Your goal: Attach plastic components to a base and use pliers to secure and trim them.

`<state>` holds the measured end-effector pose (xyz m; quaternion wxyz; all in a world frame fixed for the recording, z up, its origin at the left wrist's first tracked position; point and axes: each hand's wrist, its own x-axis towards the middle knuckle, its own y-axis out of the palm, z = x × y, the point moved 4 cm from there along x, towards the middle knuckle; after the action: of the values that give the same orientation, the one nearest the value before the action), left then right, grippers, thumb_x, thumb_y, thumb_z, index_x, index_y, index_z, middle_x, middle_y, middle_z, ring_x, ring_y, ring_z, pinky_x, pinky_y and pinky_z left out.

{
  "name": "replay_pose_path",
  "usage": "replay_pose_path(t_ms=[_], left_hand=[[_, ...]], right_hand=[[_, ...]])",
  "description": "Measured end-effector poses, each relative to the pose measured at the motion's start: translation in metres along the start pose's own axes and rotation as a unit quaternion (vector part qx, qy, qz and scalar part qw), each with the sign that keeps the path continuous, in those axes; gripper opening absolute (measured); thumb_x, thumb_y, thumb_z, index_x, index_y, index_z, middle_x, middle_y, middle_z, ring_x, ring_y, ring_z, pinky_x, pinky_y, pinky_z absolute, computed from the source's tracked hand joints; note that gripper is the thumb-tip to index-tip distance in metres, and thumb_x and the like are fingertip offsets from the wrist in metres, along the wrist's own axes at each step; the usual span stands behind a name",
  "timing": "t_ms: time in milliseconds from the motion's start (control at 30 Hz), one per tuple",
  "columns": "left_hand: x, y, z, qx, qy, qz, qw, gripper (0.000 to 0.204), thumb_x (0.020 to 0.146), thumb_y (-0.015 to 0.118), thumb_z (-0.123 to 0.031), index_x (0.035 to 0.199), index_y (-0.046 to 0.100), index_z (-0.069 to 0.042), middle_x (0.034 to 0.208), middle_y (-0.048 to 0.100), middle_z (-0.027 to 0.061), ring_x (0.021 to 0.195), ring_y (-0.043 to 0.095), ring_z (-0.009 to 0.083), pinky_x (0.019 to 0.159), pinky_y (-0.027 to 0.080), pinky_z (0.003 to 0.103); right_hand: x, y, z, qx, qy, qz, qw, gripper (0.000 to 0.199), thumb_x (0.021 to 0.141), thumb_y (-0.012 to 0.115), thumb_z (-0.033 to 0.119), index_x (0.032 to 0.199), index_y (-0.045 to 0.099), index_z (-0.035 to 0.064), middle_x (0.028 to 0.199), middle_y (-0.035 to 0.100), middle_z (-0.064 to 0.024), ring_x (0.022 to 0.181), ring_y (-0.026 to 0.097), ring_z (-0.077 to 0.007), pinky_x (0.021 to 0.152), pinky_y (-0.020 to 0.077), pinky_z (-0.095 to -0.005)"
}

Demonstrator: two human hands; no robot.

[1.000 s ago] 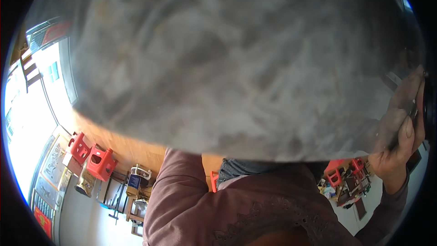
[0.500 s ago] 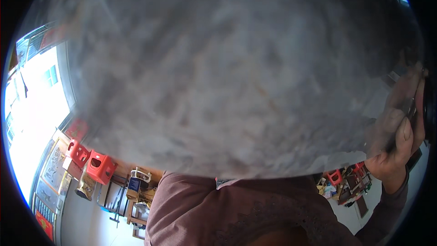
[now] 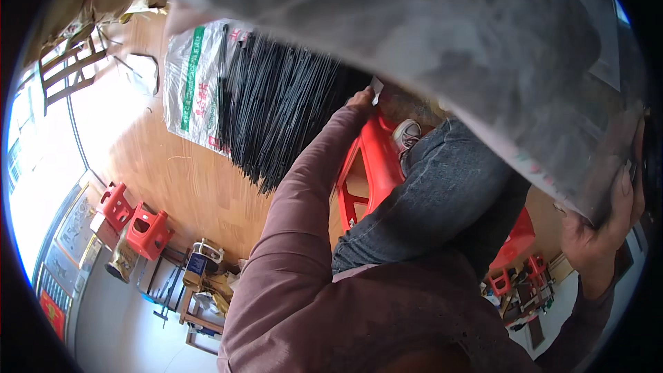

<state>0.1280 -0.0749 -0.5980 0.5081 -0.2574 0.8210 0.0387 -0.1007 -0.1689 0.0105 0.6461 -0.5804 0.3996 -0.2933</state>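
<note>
Where the grey plastic comes down to its lower right corner, the right hand is clamped on it, thumb on one side and fingers on the other. The grey plastic is up high, very close to the camera, so it looks blurry and hides a lot. The left hand is far from the right one, down by the right edge of a big pile of black sticks. Its fingers look bent near a small white bit, but I cannot tell if they hold it.

The black sticks lie side by side, and a white sheet with green and red print pokes out past their left edge. A red stool stands just below the left hand, right next to a leg in dark jeans and a shoe. Wood floor shows below the sticks. Near the floor's lower left edge, two more red stools stand side by side, well apart from the sticks.
</note>
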Motion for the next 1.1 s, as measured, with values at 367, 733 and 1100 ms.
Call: replay_pose_path(t_ms=[367, 733, 1100], left_hand=[[-0.083, 0.001, -0.054, 0.005, -0.026, -0.266, 0.964, 0.067, 0.081, 0.064, -0.031, 0.140, 0.034, -0.021, 0.122, 0.047, 0.0123, 0.117, 0.047, 0.0320, 0.089, 0.041, 0.050], [-0.177, 0.076, 0.024, -0.110, -0.211, -0.148, 0.960, 0.060, 0.076, 0.071, -0.038, 0.131, 0.051, -0.021, 0.130, 0.046, 0.0138, 0.121, 0.048, 0.0334, 0.099, 0.043, 0.046], [-0.212, 0.137, 0.067, -0.252, -0.098, -0.047, 0.962, 0.060, 0.081, 0.059, -0.056, 0.122, 0.060, -0.012, 0.117, 0.064, 0.0107, 0.113, 0.058, 0.0224, 0.099, 0.043, 0.032]], right_hand=[[0.049, -0.027, 0.008, 0.001, -0.102, -0.031, 0.994, 0.066, 0.089, 0.062, 0.030, 0.141, 0.029, 0.0060, 0.145, 0.028, -0.0269, 0.135, 0.030, -0.0436, 0.109, 0.0296, -0.0505], [0.050, -0.016, 0.025, -0.047, -0.086, -0.090, 0.991, 0.071, 0.074, 0.069, 0.006, 0.138, 0.039, 0.0072, 0.145, 0.037, -0.0131, 0.136, 0.032, -0.0321, 0.112, 0.0281, -0.0441], [0.047, -0.012, 0.033, -0.028, -0.116, -0.212, 0.970, 0.061, 0.080, 0.068, 0.017, 0.137, 0.044, 0.0160, 0.143, 0.042, -0.0014, 0.133, 0.038, -0.0241, 0.111, 0.0305, -0.0404]])
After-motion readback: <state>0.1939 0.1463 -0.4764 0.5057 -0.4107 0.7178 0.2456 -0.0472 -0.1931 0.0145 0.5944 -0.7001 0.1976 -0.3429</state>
